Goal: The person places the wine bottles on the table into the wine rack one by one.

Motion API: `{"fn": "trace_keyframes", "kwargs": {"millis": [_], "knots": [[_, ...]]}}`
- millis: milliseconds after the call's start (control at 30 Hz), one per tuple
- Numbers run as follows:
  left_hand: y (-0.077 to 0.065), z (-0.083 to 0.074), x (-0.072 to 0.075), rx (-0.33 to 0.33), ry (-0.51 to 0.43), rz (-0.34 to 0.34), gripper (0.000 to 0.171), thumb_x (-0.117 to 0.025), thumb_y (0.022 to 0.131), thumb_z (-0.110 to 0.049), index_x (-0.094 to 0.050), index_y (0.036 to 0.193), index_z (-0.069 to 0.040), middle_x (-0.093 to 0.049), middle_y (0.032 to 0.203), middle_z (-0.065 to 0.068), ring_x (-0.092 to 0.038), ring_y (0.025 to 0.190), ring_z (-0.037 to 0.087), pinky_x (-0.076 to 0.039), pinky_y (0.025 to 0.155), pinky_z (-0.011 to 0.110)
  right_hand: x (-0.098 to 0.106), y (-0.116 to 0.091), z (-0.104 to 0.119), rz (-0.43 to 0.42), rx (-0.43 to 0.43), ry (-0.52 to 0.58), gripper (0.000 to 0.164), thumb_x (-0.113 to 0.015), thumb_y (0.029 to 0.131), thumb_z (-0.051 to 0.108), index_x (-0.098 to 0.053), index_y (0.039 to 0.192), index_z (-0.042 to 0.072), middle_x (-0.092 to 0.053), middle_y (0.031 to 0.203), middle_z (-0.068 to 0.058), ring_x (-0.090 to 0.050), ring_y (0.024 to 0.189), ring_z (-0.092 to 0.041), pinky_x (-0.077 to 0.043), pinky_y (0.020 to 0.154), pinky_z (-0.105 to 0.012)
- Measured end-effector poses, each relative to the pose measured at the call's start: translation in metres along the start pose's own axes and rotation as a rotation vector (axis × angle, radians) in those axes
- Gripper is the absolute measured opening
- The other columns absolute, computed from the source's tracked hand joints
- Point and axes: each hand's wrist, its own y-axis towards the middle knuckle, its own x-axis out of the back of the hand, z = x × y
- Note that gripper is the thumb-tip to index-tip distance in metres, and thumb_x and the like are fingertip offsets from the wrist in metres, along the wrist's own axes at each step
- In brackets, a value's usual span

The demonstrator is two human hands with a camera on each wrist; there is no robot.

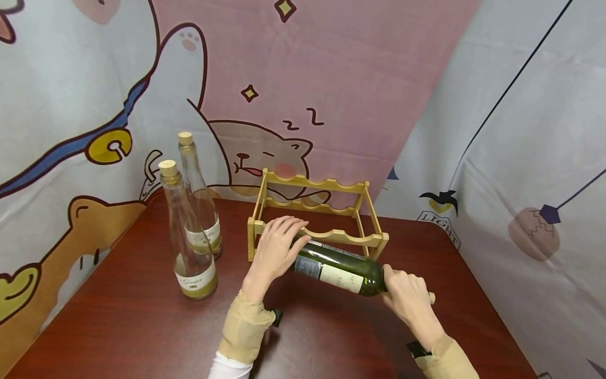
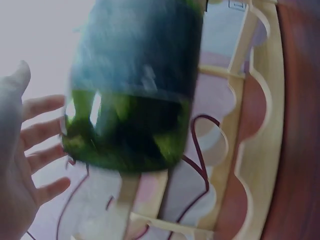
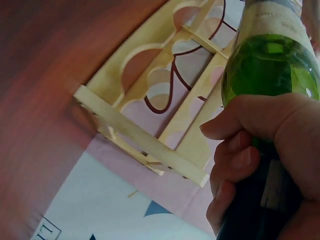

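Observation:
A green wine bottle (image 1: 342, 271) lies nearly level in the air, in front of the wooden wine rack (image 1: 338, 237). My right hand (image 1: 409, 295) grips it by the neck, fingers curled round the dark part in the right wrist view; a cork end pokes out beyond the hand. At the base end is my left hand (image 1: 276, 251). Its fingers (image 2: 42, 127) are spread and fairly straight beside the bottle in the left wrist view; whether they touch the glass I cannot tell. Cream and dark labels wrap the bottle.
Two clear corked bottles stand upright at the left of the table: a nearer one (image 1: 196, 281) and one behind it (image 1: 204, 210). The dark red table (image 1: 322, 342) meets a cartoon-printed cloth (image 1: 360, 95) at the back and sides.

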Motion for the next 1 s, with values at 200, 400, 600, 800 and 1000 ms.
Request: {"fn": "trace_keyframes", "kwargs": {"millis": [200, 400, 600, 800, 1000], "knots": [[-0.003, 0.018, -0.010, 0.061, 0.040, -0.019, 0.036, -0.054, 0.094, -0.035, -0.062, 0.124, -0.016, -0.063, 0.125, 0.004, -0.050, 0.128, 0.025, -0.030, 0.112, 0.057, 0.003, -0.020, -0.003, 0.032, -0.066, 0.036, 0.031, -0.076, 0.056, 0.004, -0.051, 0.073, 0.007, -0.057, 0.054, -0.008, -0.050, 0.040, -0.026, -0.031, 0.036, -0.037], [-0.007, 0.026, -0.021, 0.069, 0.061, 0.013, 0.036, -0.053, 0.095, -0.034, -0.060, 0.127, -0.019, -0.062, 0.129, 0.003, -0.046, 0.132, 0.025, -0.019, 0.113, 0.064, 0.006, -0.036, -0.005, 0.124, -0.143, 0.062, 0.027, -0.074, 0.060, 0.004, -0.052, 0.074, 0.007, -0.058, 0.055, -0.008, -0.052, 0.043, -0.024, -0.033, 0.037, -0.038], [-0.010, 0.027, -0.027, 0.077, 0.122, 0.042, 0.037, -0.052, 0.095, -0.037, -0.060, 0.128, -0.021, -0.063, 0.127, 0.000, -0.050, 0.130, 0.023, -0.012, 0.116, 0.063, 0.008, -0.050, -0.005, 0.202, -0.232, 0.107, 0.025, -0.073, 0.061, 0.005, -0.050, 0.071, 0.008, -0.059, 0.056, -0.007, -0.053, 0.045, -0.026, -0.032, 0.037, -0.039], [-0.012, 0.026, -0.030, 0.079, 0.131, 0.051, 0.037, -0.052, 0.095, -0.036, -0.059, 0.129, -0.021, -0.065, 0.125, 0.001, -0.059, 0.117, 0.023, -0.008, 0.117, 0.062, 0.011, -0.059, -0.010, 0.335, -0.332, 0.163, 0.021, -0.070, 0.065, 0.006, -0.050, 0.072, 0.007, -0.058, 0.057, -0.006, -0.052, 0.047, -0.022, -0.033, 0.040, -0.038], [-0.013, 0.026, -0.029, 0.076, 0.150, 0.058, 0.038, -0.053, 0.095, -0.036, -0.058, 0.129, -0.022, -0.066, 0.120, 0.002, -0.062, 0.109, 0.025, -0.011, 0.117, 0.061, 0.011, -0.070, -0.013, 0.455, -0.442, 0.217, 0.018, -0.068, 0.070, 0.008, -0.050, 0.074, 0.007, -0.052, 0.056, -0.001, -0.046, 0.051, -0.018, -0.032, 0.043, -0.036]]}}
